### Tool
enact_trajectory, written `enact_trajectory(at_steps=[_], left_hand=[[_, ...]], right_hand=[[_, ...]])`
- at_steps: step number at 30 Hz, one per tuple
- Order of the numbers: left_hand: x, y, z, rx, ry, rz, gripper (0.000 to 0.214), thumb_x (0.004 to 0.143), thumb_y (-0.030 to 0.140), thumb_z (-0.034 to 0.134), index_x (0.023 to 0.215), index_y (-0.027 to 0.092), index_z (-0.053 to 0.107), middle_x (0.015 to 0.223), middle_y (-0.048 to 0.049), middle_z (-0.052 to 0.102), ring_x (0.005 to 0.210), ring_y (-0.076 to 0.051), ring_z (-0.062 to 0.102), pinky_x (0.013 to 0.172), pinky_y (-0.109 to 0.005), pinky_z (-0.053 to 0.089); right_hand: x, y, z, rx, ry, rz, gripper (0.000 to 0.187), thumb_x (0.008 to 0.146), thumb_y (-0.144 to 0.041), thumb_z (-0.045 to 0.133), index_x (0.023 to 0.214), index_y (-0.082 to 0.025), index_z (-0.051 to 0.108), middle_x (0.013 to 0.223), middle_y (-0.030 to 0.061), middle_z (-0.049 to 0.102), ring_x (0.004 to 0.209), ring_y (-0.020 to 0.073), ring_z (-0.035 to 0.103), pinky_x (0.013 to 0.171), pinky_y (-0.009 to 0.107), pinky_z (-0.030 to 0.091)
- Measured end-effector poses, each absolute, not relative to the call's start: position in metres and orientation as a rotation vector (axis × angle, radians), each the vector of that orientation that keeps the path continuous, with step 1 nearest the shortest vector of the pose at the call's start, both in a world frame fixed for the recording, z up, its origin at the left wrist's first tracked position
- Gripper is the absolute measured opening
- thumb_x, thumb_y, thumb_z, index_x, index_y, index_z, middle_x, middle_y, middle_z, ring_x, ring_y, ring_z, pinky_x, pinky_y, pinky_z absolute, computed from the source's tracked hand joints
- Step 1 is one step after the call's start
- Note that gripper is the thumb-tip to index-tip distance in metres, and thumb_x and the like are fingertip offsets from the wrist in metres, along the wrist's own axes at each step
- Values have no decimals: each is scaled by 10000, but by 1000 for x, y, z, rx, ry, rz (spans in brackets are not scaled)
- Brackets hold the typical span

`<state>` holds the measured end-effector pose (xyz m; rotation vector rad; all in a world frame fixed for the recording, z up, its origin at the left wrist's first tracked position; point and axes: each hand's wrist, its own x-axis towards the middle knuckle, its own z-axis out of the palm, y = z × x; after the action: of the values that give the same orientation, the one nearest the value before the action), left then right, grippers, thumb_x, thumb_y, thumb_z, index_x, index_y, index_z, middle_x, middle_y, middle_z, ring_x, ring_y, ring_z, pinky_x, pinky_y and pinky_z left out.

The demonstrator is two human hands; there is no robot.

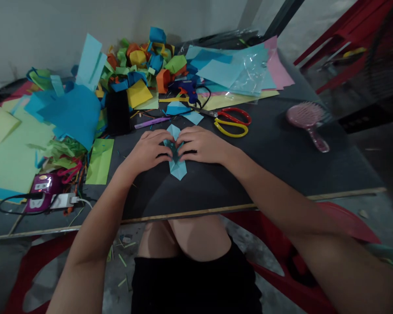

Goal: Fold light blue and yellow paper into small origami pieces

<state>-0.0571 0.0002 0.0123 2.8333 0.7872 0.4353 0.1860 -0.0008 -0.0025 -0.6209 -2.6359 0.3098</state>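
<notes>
A folded light-blue paper piece (177, 168) lies on the dark table (281, 157), pointed at both ends. My left hand (149, 150) presses on its left side with fingers curled down. My right hand (201, 144) presses on its right side, fingertips meeting the left hand's over the paper's middle. Both hands cover most of the fold; only its far tip and near tip show.
Red-and-yellow scissors (232, 122) lie just beyond my right hand, a pink hairbrush (309, 122) further right. A heap of coloured paper scraps (144, 65), a blue glue gun (188, 89), a purple pen (150, 123) and green sheets (100, 161) crowd the back and left. A purple device (42, 192) with cables sits near the front-left edge.
</notes>
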Motion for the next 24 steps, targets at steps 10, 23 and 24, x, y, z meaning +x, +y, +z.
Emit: enact_trajectory(at_steps=[10, 23, 24], left_hand=[[-51, 1, 5, 2904, 806, 329, 166, 948, 318, 584, 981, 216, 711, 1111, -56, 689, 1176, -241, 562, 928, -377, 359], [-45, -7, 2, 2789, 804, 481, 133, 915, 314, 620, 895, 240, 729, 978, -3, 742, 1029, -195, 637, 914, -402, 300], [-45, -7, 1, 2793, 818, 511, 126, 910, 311, 627, 884, 245, 731, 964, 3, 745, 1029, -195, 638, 912, -408, 296]], right_hand=[[187, -7, 5, -634, -2684, 291, 184, 912, -326, 642, 842, -218, 772, 1174, 121, 636, 1169, 298, 520, 918, 437, 406], [189, -6, 9, -660, -2773, 416, 243, 977, -292, 533, 892, -212, 746, 982, 50, 743, 1028, 224, 609, 889, 382, 354], [189, -6, 8, -654, -2772, 381, 254, 982, -288, 521, 890, -213, 745, 969, 51, 741, 1024, 224, 606, 883, 379, 357]])
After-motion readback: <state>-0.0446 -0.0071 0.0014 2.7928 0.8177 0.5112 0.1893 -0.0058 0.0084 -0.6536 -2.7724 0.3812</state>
